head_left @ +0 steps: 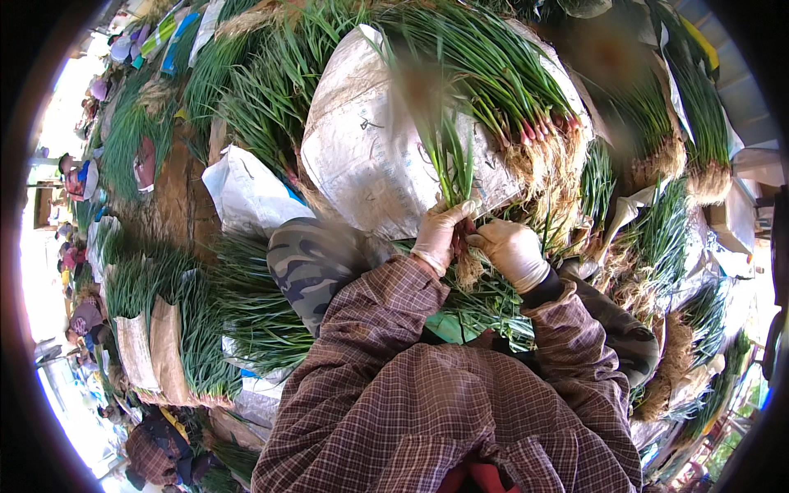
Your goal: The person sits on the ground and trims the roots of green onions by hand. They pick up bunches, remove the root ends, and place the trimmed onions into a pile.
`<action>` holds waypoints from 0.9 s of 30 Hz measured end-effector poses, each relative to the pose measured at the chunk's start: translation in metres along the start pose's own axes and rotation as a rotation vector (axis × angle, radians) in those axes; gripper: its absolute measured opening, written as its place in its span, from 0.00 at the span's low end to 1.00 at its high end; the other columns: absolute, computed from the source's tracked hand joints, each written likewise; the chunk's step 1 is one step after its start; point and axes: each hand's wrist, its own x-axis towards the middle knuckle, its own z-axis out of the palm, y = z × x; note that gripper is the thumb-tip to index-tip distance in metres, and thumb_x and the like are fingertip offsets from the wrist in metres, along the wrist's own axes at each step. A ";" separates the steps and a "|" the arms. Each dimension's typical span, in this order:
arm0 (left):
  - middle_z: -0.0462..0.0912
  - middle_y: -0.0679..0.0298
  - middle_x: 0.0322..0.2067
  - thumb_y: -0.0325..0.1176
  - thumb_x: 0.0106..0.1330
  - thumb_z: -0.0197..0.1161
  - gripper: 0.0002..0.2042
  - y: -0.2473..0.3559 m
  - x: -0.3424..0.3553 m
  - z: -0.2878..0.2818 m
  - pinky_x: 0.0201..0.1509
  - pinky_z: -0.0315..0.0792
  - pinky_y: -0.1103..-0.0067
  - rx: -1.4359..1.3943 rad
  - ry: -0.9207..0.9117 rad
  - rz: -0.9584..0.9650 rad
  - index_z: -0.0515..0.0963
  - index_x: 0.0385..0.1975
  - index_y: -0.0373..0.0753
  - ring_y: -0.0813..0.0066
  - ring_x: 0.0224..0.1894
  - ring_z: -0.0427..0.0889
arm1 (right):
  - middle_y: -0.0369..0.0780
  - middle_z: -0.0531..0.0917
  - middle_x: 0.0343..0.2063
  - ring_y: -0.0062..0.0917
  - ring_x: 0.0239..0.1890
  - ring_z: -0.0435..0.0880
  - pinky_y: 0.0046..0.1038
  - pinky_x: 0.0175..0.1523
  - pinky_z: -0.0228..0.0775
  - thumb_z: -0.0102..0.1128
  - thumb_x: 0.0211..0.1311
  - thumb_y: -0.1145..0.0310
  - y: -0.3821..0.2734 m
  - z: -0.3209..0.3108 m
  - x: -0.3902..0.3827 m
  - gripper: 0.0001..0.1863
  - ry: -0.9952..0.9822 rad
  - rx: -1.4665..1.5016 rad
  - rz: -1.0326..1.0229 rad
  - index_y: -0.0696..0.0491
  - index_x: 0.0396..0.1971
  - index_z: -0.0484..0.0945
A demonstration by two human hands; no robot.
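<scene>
A small bunch of green onions stands with its leaves pointing away from me, gripped low on the stems by my gloved left hand. Its reddish stem bases and pale roots hang below that hand. Close against the bases, my gloved right hand has its fingers pinched together; what lies between the fingertips is hidden. Just beyond both hands is a stuffed white woven sack. Across its right side lies a thick layer of green onions, roots hanging toward me.
Upright bundles of green onions crowd the left, some wrapped in brown sheets. More rooted bundles stand at the right. A white sack flap rises beside my left camouflage-clad knee. Several people are at the far left.
</scene>
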 end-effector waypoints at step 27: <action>0.78 0.69 0.28 0.35 0.71 0.54 0.14 -0.029 0.000 -0.017 0.32 0.70 0.84 -0.214 -0.251 0.077 0.77 0.45 0.30 0.82 0.29 0.75 | 0.37 0.81 0.26 0.24 0.25 0.81 0.25 0.33 0.75 0.53 0.69 0.69 -0.016 -0.003 0.024 0.08 0.228 1.514 0.718 0.58 0.39 0.77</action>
